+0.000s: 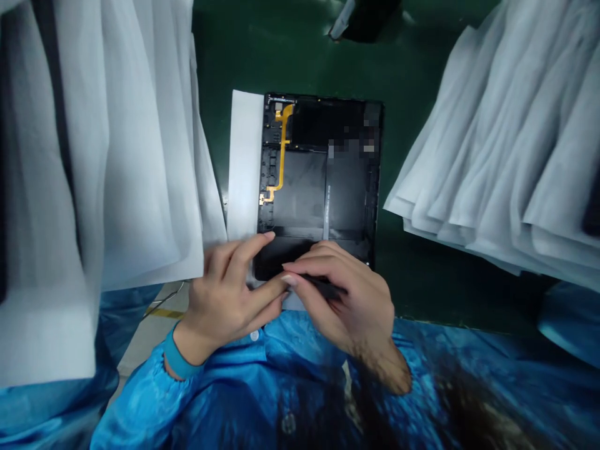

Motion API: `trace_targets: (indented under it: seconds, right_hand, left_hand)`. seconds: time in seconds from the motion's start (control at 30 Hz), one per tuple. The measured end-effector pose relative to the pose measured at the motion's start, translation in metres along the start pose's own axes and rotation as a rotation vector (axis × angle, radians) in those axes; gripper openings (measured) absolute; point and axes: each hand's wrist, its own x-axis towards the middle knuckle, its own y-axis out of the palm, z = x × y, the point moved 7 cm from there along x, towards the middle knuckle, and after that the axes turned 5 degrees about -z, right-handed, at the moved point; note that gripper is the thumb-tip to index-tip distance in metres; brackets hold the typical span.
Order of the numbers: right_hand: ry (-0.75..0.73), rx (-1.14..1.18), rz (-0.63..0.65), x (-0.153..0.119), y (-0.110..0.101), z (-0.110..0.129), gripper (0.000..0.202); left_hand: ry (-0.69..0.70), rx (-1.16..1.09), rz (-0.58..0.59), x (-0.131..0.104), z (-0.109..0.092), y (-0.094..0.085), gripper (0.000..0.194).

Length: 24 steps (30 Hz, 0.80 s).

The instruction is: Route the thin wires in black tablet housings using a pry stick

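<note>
An opened tablet [300, 194] lies with its inside facing up. A yellow flex cable [283, 150] runs down its left side, and dark grey battery panels [349, 194] fill much of its middle. My left hand [234, 290] rests at the tablet's lower left corner, fingers stretched and spread, one fingertip on the left edge. Near the bottom edge, my right hand [349, 290] is closed around a slim dark tool [323, 285], possibly tweezers. Its thumb and index finger meet a left fingertip there. The tool's tip and whatever lies under the fingers are hidden.
White foam sheets or sleeves [140, 156] hang in a stack at the left, and more white sleeves [497, 162] fan out at the right. A white sheet [244, 162] lies under the tablet on the green table [225, 56]. A dark object [372, 19] stands at the back.
</note>
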Motion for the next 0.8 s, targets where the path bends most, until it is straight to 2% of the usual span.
trace_targets:
  seconds: [0.17,0.37,0.57,0.8]
  right_hand:
    - [0.069,0.023,0.010,0.001,0.001,-0.002,0.006]
    - [0.059,-0.145,0.088,0.007,0.007,0.001,0.014]
    - [0.339,-0.223,0.109,0.016,0.005,-0.011,0.016]
    - [0.424,-0.235,0.157,0.025,0.006,-0.019,0.016]
  left_hand:
    - [-0.007,-0.009,-0.043,0.001,0.001,-0.002,0.017]
    - [-0.016,-0.011,-0.031,-0.002,0.000,0.000,0.022]
    - [-0.005,0.021,-0.015,-0.002,0.000,0.000,0.044]
    - [-0.032,-0.009,0.003,-0.001,0.001,0.000,0.035]
